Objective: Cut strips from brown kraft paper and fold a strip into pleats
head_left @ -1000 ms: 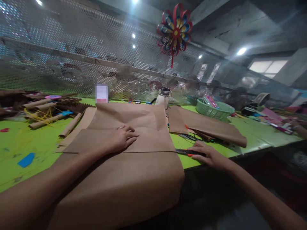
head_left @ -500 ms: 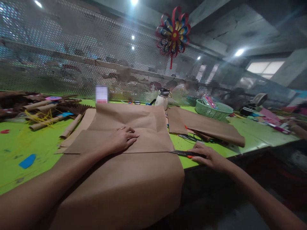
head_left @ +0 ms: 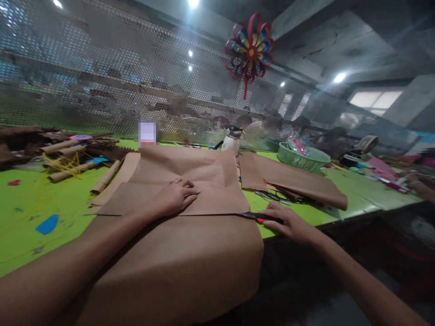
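Observation:
A large sheet of brown kraft paper lies over the green table and hangs down past its front edge. My left hand rests flat on the upper part of the paper, fingers stretched out and holding nothing. In my right hand is a pair of scissors with dark blades and a bit of orange at the handle. The blades point left and lie at the right end of a straight line, a fold or edge, across the paper. My fingers hide most of the handles.
Folded brown paper and another pair of scissors lie to the right. Behind stand a white jug and a green basket. Paper rolls with yellow strings are at the left, near a blue scrap. Another person's hand shows far right.
My right hand and the scissors have moved a little left, the blades reaching further along the line in the paper. My left hand stays on the paper. The view has shifted slightly.

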The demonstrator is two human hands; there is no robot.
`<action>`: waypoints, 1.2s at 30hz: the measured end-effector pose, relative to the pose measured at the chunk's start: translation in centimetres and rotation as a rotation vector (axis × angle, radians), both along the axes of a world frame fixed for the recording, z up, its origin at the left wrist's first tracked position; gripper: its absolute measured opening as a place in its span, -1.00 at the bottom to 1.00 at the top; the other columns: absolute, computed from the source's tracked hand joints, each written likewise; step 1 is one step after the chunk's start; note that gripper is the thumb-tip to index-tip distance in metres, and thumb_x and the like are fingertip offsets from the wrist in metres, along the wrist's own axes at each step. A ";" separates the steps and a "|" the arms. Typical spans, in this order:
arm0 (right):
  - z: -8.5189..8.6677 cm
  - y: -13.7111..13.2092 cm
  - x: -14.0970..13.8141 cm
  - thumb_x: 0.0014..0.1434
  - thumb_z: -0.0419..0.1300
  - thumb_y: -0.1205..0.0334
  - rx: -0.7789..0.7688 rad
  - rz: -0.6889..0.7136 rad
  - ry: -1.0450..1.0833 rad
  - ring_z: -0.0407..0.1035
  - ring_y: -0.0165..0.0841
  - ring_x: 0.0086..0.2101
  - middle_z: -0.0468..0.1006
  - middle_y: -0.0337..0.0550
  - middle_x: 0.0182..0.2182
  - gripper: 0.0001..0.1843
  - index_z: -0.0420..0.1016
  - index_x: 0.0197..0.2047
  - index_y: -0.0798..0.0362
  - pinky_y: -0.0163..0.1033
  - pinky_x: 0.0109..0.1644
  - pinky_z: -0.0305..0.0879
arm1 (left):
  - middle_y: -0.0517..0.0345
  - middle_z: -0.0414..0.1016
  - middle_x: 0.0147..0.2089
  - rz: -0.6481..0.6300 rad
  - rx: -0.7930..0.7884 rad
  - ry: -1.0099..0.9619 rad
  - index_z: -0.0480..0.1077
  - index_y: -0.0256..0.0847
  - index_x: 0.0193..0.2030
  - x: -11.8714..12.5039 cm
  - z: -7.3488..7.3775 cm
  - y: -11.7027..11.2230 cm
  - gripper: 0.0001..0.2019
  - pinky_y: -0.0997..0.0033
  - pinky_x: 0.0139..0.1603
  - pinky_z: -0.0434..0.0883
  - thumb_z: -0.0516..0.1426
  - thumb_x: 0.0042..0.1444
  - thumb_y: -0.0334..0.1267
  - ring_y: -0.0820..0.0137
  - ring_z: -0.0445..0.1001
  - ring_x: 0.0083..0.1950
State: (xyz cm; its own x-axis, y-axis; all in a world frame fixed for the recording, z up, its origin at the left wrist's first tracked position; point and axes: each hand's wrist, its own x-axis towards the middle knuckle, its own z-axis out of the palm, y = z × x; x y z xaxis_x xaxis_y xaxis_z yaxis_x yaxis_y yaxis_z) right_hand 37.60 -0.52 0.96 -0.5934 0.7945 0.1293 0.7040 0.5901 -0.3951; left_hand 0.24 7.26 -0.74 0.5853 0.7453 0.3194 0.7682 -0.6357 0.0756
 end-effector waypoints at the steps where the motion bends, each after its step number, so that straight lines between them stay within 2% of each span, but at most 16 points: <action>1: 0.0 -0.1 0.0 0.25 -0.01 0.04 -0.003 -0.009 -0.005 0.28 -0.30 -0.25 0.34 -0.07 -0.26 -0.62 0.40 0.05 -0.05 -0.18 -0.14 0.25 | 0.04 0.38 -0.02 0.000 0.000 0.001 0.44 -0.05 0.00 0.0 0.0 0.0 -0.62 0.20 0.04 0.21 -0.11 0.23 -0.05 0.24 0.30 0.00; 10: 0.4 0.7 -3.1 0.25 -0.01 0.05 0.031 0.068 0.001 0.27 -0.31 -0.25 0.37 -0.06 -0.28 -0.62 0.43 0.01 0.02 -0.18 -0.16 0.25 | 0.05 0.38 -0.02 0.006 0.012 0.003 0.42 -0.01 0.00 -0.1 -0.4 0.2 -0.63 0.20 0.03 0.19 -0.10 0.22 -0.04 0.23 0.29 0.01; 19: 1.2 -0.6 -3.9 0.25 -0.02 0.04 0.016 0.015 -0.057 0.29 -0.29 -0.24 0.37 -0.05 -0.26 -0.63 0.44 -0.01 0.00 -0.18 -0.16 0.27 | 0.06 0.38 -0.02 0.007 0.026 -0.011 0.43 0.00 -0.02 -0.1 -0.6 0.0 -0.64 0.22 0.03 0.19 -0.10 0.22 -0.05 0.24 0.28 0.00; 26: 0.9 0.2 -7.1 0.24 0.01 0.10 0.065 0.102 0.005 0.27 -0.27 -0.09 0.39 -0.01 -0.10 -0.67 0.45 -0.02 0.02 -0.17 0.00 0.23 | 0.05 0.38 -0.03 0.021 0.009 -0.015 0.44 0.00 -0.02 -0.1 -0.5 -0.2 -0.64 0.21 0.01 0.19 -0.09 0.21 -0.04 0.22 0.28 0.00; 36: 1.2 -0.3 -8.3 0.25 0.00 0.07 0.060 0.076 -0.032 0.30 -0.29 -0.17 0.42 -0.03 -0.20 -0.65 0.47 -0.04 0.03 -0.19 -0.08 0.27 | 0.05 0.38 -0.04 0.018 0.010 -0.036 0.44 0.01 -0.03 -0.1 -0.7 -0.3 -0.65 0.22 0.01 0.18 -0.09 0.21 -0.04 0.23 0.27 0.00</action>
State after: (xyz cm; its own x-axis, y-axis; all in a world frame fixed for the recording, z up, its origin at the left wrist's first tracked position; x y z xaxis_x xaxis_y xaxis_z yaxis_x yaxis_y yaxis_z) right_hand 29.29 -0.83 2.20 -0.6561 0.7386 0.1550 0.6684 0.6640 -0.3352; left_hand 0.18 6.97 -1.40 0.5594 0.7524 0.3477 0.7766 -0.6224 0.0973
